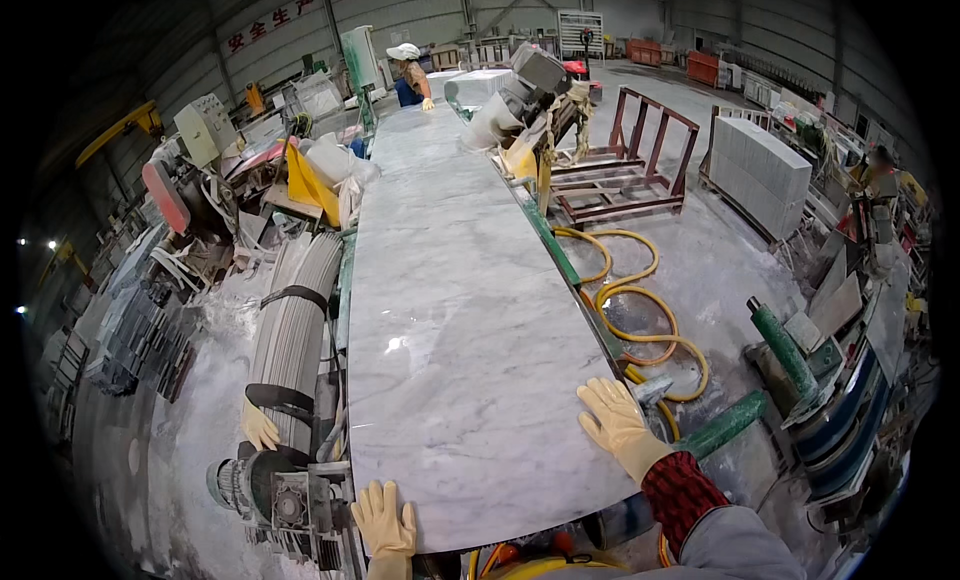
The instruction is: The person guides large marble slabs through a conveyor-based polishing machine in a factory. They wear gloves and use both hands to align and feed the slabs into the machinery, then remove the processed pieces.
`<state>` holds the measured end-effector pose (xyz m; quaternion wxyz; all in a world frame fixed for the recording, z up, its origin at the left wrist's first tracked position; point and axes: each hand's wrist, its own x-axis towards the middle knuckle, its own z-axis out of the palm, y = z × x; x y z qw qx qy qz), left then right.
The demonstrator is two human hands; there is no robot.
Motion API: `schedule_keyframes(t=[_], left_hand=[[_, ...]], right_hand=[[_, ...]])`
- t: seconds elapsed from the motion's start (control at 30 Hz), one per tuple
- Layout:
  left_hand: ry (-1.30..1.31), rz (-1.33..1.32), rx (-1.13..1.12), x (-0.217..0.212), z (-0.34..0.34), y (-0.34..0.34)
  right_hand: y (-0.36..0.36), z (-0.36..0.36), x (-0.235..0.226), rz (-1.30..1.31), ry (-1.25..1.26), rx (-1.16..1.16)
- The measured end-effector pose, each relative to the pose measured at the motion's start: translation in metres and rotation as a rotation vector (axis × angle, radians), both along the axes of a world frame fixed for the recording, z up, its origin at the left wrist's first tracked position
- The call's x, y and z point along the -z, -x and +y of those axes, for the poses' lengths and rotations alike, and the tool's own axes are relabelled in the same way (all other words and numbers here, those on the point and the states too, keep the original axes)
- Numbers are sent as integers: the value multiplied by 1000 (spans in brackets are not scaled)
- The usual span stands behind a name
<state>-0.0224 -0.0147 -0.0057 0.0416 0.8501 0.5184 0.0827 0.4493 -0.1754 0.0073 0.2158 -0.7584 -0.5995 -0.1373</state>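
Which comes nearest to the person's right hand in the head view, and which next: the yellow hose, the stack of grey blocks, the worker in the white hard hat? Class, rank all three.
Measured from the right hand, which lies flat on the marble slab:
1. Yellow hose, coiled on the floor just right of the slab.
2. Stack of grey blocks, farther back on the right.
3. Worker in the white hard hat, at the slab's far end.

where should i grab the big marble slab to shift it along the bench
Judging from its pose, take the marble slab by its near short edge and right long edge. It lies flat, long and thin, with no handle. The left hand already rests at the near edge and the right hand, fingers spread, at the right edge.
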Motion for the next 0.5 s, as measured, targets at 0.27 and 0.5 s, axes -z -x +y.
schedule_keyframes(t=[0.27,0.5], left_hand=[[94,3,-30,-2,-2,-4],[0,138,42,-16,-10,0]], right_hand=[[-26,13,11,91,-41,16],[-19,3,20,144,-9,55]])
